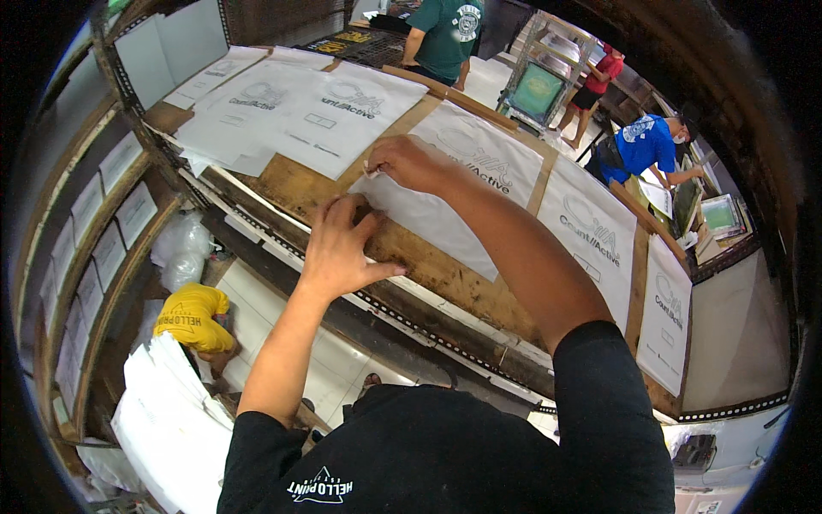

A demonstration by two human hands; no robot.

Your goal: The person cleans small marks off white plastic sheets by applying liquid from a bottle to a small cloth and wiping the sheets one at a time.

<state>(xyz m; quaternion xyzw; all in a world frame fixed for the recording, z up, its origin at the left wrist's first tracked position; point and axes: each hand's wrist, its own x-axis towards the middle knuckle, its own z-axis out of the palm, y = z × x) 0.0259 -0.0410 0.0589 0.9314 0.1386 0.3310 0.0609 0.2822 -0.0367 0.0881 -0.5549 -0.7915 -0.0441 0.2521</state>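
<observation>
A white printed sheet (415,206) with grey lettering lies on the brown wooden board (300,167) in front of me. My right hand (407,163) reaches across it with bent fingers, pinching what looks like the sheet's left corner; a whitish bit shows at the fingertips. Over the near edge of the board is my left hand (336,253). Its fingers are bent but apart, the thumb stretched to the right, and nothing shows in it. What lies under its fingertips is partly hidden.
More printed sheets lie left (334,111) and right (586,227) on the board. Slotted metal rails (411,317) edge it. A person in yellow (193,319) crouches lower left, beside white stacked sheets (167,420). People in green (445,38), red (606,70) and blue (644,146) are beyond.
</observation>
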